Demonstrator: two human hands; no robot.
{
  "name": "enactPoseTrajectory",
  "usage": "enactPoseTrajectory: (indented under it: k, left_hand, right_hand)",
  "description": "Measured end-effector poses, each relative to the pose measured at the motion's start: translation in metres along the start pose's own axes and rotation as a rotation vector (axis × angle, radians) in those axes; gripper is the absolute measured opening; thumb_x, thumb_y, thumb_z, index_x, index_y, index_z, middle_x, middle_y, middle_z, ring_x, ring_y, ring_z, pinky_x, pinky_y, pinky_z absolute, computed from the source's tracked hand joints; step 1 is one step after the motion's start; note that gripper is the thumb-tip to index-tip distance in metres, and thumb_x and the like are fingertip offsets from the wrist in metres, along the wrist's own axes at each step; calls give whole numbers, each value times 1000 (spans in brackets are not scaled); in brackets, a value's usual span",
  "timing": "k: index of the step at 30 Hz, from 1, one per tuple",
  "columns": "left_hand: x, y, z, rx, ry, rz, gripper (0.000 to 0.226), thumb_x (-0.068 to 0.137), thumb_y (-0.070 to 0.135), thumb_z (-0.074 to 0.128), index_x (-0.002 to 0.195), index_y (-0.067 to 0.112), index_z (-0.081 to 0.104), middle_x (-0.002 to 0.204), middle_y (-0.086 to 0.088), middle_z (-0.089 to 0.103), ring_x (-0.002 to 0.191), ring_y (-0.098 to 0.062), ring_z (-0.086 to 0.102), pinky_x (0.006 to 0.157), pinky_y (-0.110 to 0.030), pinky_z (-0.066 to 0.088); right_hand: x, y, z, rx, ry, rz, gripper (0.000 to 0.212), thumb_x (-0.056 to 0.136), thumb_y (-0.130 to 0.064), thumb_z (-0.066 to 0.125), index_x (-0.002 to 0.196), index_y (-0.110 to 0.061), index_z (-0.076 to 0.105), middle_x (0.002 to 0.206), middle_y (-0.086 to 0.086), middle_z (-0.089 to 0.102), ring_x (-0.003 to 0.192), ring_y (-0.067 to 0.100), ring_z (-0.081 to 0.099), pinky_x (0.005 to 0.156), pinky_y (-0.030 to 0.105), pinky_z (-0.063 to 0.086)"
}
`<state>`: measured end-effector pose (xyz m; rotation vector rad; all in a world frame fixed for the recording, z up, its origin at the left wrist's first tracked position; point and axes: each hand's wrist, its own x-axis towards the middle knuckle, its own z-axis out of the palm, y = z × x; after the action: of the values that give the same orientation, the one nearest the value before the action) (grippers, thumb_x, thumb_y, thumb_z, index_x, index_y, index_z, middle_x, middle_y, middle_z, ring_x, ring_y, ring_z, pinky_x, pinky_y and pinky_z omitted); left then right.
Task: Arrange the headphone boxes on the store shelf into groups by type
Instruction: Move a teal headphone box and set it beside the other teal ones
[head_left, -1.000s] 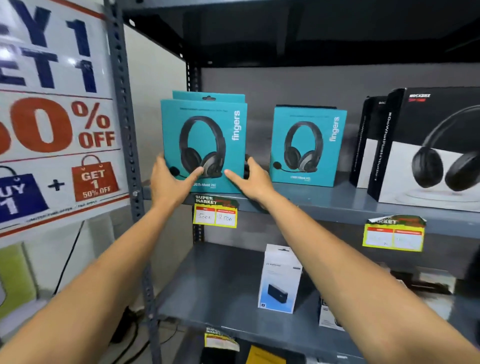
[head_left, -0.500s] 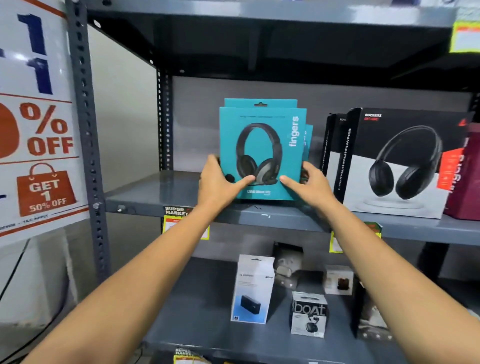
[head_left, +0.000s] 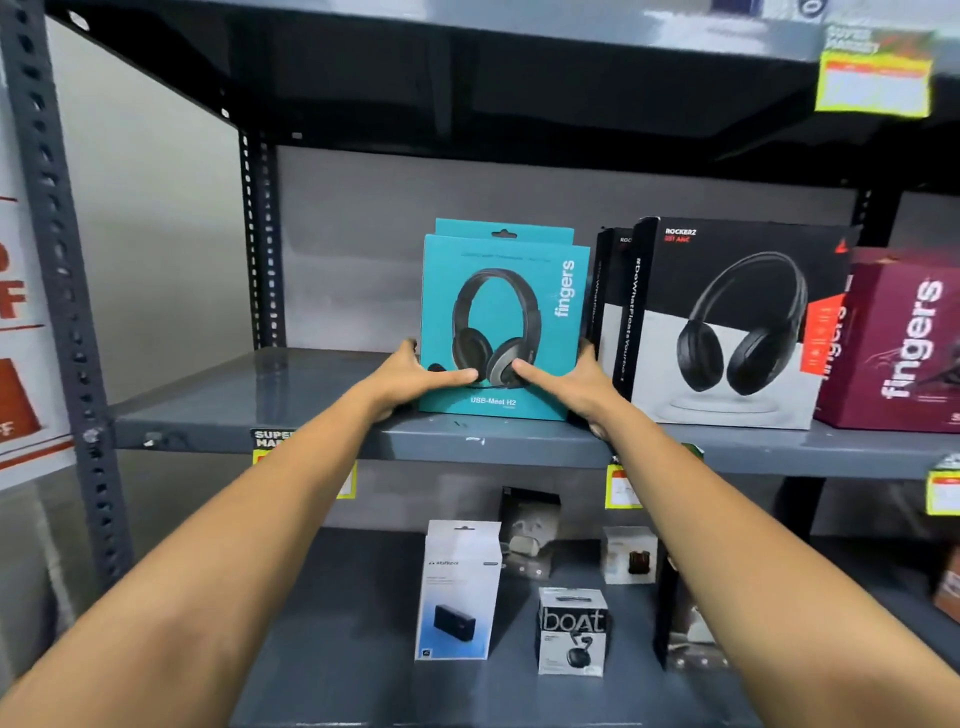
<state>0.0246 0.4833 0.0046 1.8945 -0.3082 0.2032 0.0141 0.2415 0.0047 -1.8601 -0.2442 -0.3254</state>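
Both hands clamped the teal headphone box (head_left: 501, 317) from its two sides on the middle shelf (head_left: 234, 410). The left hand (head_left: 410, 376) pressed the box's left edge and the right hand (head_left: 569, 382) its right edge, each with a thumb laid across the printed front near the pictured earcups. The fingers themselves were wrapped behind the box and mostly hidden, so how far they reached round the back could not be told.

A second teal box (head_left: 504, 231) stood directly behind the held one, only its top strip showing above. Just to the right of the right-hand fingers, nearly touching them, stood the black headphone boxes (head_left: 727, 322), two of them one behind the other, and beyond those a maroon box (head_left: 904, 343). To the left of the left-hand fingers the shelf lay bare.

The step in hand seemed to be seating the teal boxes as one group beside the black ones. To do it well, the pressure should be kept even on both edges so the stack stayed square, the base kept flat on the shelf, and the right-hand fingers slipped out upward or forward so they did not drag the neighbouring black box askew.
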Motion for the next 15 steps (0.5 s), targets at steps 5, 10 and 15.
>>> enactPoseTrajectory:
  k: [5, 10, 15]
  left_hand:
    - [7, -6, 6, 35, -117, 78, 85, 59, 40, 90, 131, 23, 48, 121, 6, 66, 107, -11, 65, 86, -25, 54]
    - [7, -10, 7, 78, -29, 141, 79, 55, 44, 90, 122, 23, 55, 114, 8, 69, 102, -11, 67, 91, -35, 55]
    - [2, -11, 6, 211, 38, 181, 82, 48, 62, 85, 117, 29, 57, 113, 12, 69, 101, -9, 66, 87, -32, 55]
  right_hand:
    - [13, 6, -2, 53, -114, -25, 67, 62, -43, 87, 118, -25, 53, 122, 0, 65, 107, 13, 62, 92, 30, 52]
    - [15, 10, 1, 107, -97, -57, 48, 70, -28, 85, 112, -20, 63, 108, -5, 70, 101, 12, 66, 81, 23, 54]
    - [10, 11, 0, 87, -47, -80, 56, 70, -30, 84, 119, -15, 61, 105, -5, 68, 98, 9, 64, 79, 21, 52]
